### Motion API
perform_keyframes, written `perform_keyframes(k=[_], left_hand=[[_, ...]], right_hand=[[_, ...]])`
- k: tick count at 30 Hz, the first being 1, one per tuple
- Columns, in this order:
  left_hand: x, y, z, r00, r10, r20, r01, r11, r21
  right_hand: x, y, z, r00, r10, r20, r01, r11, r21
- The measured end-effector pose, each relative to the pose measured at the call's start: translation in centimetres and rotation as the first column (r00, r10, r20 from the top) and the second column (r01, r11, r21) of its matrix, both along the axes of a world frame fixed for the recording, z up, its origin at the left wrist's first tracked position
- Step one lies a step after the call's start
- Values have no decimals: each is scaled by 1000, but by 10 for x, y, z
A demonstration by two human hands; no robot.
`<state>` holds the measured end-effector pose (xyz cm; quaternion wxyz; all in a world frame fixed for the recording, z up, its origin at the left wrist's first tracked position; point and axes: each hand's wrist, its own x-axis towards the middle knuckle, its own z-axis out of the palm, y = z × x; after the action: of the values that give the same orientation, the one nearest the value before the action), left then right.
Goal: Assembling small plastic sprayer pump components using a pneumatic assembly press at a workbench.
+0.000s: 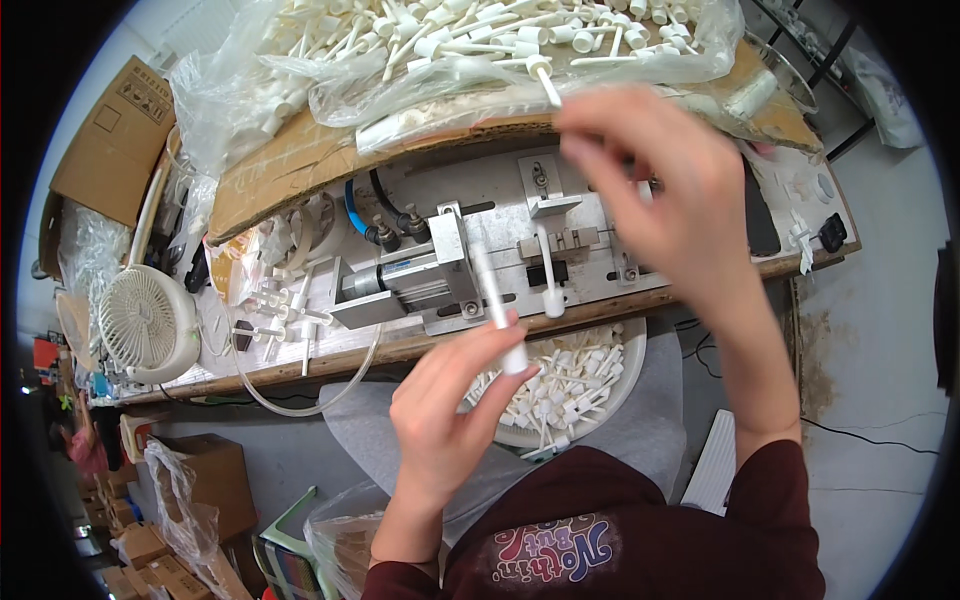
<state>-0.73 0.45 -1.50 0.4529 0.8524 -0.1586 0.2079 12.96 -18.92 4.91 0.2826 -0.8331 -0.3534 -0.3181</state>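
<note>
My left hand (pixel 440 410) pinches a white plastic stick with a thicker cap-like end (pixel 513 355) between thumb and fingers. Its thin stem points up and away, slightly blurred, in front of a metal pneumatic fixture (pixel 455 262). Another white capped stick (pixel 548 270) rests in the fixture, its cap toward me. Above the fixture's right side is my right hand (pixel 670 180), blurred, with fingers bent. Its fingertips are by the stem of a white capped stick (pixel 545 82) at the pile's near edge; whether they grip it I cannot tell.
A plastic bag heaped with white capped sticks (pixel 450 35) lies on cardboard (pixel 290 165) above the bench. Below the bench edge sits a round tub (pixel 637 370) full of similar pieces. A small fan (pixel 150 322), loose white parts (pixel 285 315) and clear tubing (pixel 300 411) are at left.
</note>
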Motion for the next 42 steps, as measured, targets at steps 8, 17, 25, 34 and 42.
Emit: perform_keyframes(k=[8, 17, 25, 34, 42], left_hand=[[37, -29, -21, 968, 69, 242, -145, 939, 312], [45, -40, -21, 987, 82, 137, -144, 830, 540], [43, -41, -22, 992, 86, 97, -124, 843, 523], [47, -41, -20, 993, 79, 88, -113, 853, 509], [46, -36, -24, 991, 74, 108, -118, 867, 485]], right_hand=[[114, 56, 46, 989, -123, -80, 42, 759, -649], [133, 69, 51, 947, -241, -212, 29, 722, -692], [134, 18, 41, 938, -72, -340, -53, 938, -344], [126, -23, 56, 789, 137, -599, 160, 895, 417], [76, -15, 24, 826, 364, -430, 100, 656, 748]])
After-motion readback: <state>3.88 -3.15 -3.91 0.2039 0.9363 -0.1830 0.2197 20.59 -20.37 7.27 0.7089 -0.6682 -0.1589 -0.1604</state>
